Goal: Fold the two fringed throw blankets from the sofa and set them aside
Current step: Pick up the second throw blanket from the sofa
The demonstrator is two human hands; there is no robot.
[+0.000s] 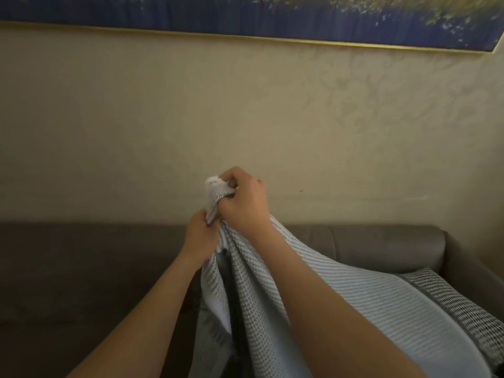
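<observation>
A light grey-and-white woven throw blanket (368, 301) with a darker checked band hangs from both my hands in front of the sofa. My right hand (245, 203) grips a bunched corner of it at the top. Just below and to the left, my left hand (199, 230) pinches the blanket's edge. The cloth drapes down and to the right under my right forearm. Some fringe shows dimly near the lower left fold. A second blanket is not in view.
The dark grey sofa (81, 268) runs across the lower frame, its right armrest (409, 244) behind the blanket. A beige patterned wall rises behind it, with a gold-framed blue painting (245, 15) along the top.
</observation>
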